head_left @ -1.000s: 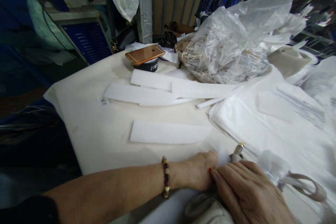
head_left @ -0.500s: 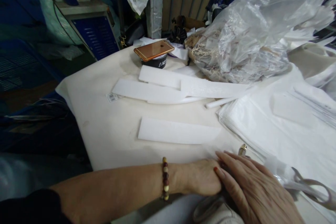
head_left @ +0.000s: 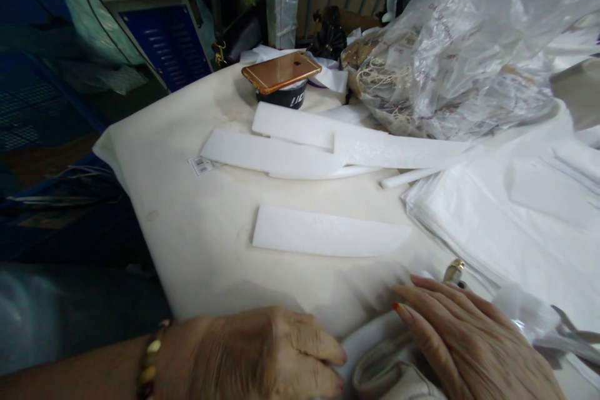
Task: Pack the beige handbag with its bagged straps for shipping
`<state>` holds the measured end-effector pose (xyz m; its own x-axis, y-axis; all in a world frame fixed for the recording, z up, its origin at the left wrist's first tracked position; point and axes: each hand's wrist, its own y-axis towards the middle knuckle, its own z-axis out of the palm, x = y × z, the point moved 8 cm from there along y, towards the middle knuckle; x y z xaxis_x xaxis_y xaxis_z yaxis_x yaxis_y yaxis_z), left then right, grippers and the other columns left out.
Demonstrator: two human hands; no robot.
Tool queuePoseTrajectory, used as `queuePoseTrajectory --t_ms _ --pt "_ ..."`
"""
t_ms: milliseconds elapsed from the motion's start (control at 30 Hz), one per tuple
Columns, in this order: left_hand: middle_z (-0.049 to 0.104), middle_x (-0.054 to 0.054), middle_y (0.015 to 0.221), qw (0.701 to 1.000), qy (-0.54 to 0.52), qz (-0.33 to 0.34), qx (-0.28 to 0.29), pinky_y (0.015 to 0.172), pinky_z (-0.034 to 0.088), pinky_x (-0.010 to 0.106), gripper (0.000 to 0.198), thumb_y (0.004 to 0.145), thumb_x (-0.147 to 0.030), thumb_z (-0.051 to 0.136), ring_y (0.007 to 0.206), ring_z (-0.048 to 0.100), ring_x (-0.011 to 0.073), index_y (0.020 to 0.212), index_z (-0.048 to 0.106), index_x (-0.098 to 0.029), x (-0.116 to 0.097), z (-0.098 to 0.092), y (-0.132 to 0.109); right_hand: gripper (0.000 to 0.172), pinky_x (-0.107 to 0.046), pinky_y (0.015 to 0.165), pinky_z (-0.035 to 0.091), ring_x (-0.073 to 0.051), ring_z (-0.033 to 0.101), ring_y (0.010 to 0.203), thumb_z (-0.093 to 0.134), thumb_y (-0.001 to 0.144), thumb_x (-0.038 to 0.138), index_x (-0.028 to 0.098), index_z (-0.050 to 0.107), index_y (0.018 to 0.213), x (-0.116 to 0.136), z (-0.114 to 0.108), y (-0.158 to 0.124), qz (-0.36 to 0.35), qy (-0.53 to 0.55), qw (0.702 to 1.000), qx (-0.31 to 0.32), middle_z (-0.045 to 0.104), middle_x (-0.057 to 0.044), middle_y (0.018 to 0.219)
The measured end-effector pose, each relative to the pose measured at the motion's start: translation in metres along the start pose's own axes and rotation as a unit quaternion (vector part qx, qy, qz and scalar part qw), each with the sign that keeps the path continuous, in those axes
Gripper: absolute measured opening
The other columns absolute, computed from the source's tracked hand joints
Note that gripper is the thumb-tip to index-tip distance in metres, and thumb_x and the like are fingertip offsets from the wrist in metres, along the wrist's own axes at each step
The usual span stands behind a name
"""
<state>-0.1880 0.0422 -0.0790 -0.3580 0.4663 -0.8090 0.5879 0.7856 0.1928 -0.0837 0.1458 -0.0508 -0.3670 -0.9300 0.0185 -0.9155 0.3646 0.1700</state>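
Observation:
My left hand (head_left: pixel 276 353), with a beaded bracelet at its wrist, is at the bottom centre with curled fingers. Its fingertips are by a white strip and a folded beige fabric piece (head_left: pixel 394 372); what they grip is hidden. My right hand (head_left: pixel 473 340) lies flat with fingers stretched out, on the right side of the beige fabric. A loose white foam strip (head_left: pixel 323 231) lies on the cream-covered table (head_left: pixel 197 237) beyond my hands. Farther back, several white strips (head_left: pixel 281 153) overlap beside a small barcode label (head_left: pixel 201 165).
A gold phone (head_left: pixel 281 72) rests on a dark round object. Behind are a clear plastic bag (head_left: pixel 450 69) of strings and a stack of white sheets (head_left: pixel 492 212) at the right. Metal scissors (head_left: pixel 569 337) and a small brass-coloured item (head_left: pixel 454 270) lie near my right hand.
My left hand has moved left and nearer, away from my right hand's fingertips. My right hand has stayed spread on the fabric. The view has shifted slightly.

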Motion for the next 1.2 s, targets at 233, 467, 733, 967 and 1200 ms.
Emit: queuePoseTrajectory --t_ms 233,467,733,967,1200 --pt "0.053 -0.001 0.061 0.995 0.093 -0.021 0.001 0.05 0.036 0.026 0.028 0.078 -0.017 0.07 0.053 0.039 0.0101 0.056 0.051 -0.015 0.006 0.023 0.041 0.057 -0.035 0.072 0.045 -0.015 0.072 0.078 0.016 0.102 0.026 0.026 0.068 0.079 0.009 -0.018 0.024 -0.014 -0.019 1.0 -0.005 0.076 0.007 0.079" --pt "0.046 -0.003 0.058 0.909 -0.089 -0.379 -0.148 0.046 0.027 0.024 0.021 0.065 -0.017 0.069 0.05 0.036 0.0099 0.055 0.051 -0.019 0.047 0.033 0.027 0.057 -0.035 0.074 0.043 -0.016 0.071 0.081 0.015 0.101 0.027 0.025 0.066 0.075 0.008 -0.013 0.02 0.021 -0.001 1.0 0.003 0.075 0.005 0.08" --pt "0.045 -0.005 0.061 0.848 -0.334 -0.329 -0.245 0.054 0.032 0.019 0.015 0.063 -0.009 0.062 0.058 0.041 0.0083 0.059 0.05 -0.018 0.039 0.023 0.022 0.047 -0.037 0.078 0.043 -0.019 0.069 0.088 0.023 0.1 0.031 0.026 0.064 0.079 -0.001 -0.004 0.015 0.065 0.051 0.996 0.035 0.074 0.004 0.083" --pt "0.041 -0.007 0.055 0.808 -0.411 -0.319 -0.277 0.047 0.026 0.02 0.006 0.068 -0.019 0.067 0.052 0.034 0.0074 0.068 0.061 -0.017 0.045 0.039 0.024 0.05 -0.04 0.085 0.039 -0.022 0.067 0.094 0.02 0.101 0.035 0.025 0.064 0.079 -0.006 0.0 0.007 0.1 0.087 0.99 0.048 0.073 0.001 0.086" --pt "0.05 -0.005 0.063 0.841 -0.382 -0.245 -0.294 0.056 0.035 0.018 0.003 0.072 -0.021 0.069 0.06 0.041 0.0073 0.072 0.072 -0.018 0.038 0.026 0.036 0.035 -0.039 0.085 0.032 -0.023 0.062 0.092 0.034 0.098 0.025 0.024 0.065 0.082 -0.002 0.009 0.006 0.107 0.106 0.985 0.079 0.07 0.0 0.085"
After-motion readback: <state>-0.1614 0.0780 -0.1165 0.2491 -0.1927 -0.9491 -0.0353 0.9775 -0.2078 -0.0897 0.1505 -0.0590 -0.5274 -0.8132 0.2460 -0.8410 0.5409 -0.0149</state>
